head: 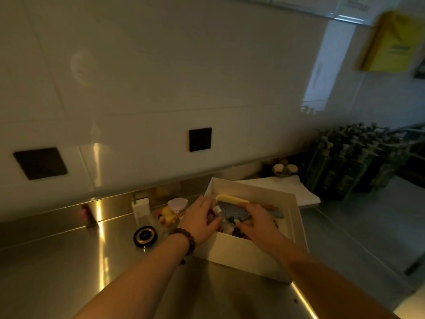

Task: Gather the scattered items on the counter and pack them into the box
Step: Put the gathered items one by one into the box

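Observation:
A white box (243, 252) stands on the steel counter (57, 268). Inside it lie a yellow comb-like piece (232, 199), a blue-grey flat item (232, 210) and several small dark and red bits. My left hand (202, 221), with a bead bracelet on the wrist, reaches over the box's left rim, its fingers curled around a small red-and-white item. My right hand (257, 221) rests palm down on the contents in the box; what its fingers hold is hidden. On the counter left of the box remain a black round tin (145, 236), a white bottle (140, 209), a pink-lidded jar (177, 204) and yellow packets (167, 216).
A tiled wall with two black socket plates (200, 139) rises behind the counter. A white cloth (287, 187) lies behind the box, beside a small dish (284, 169) and a block of dark green pump bottles (351, 162). A yellow bag (391, 42) hangs top right. The counter's edge drops off to the right.

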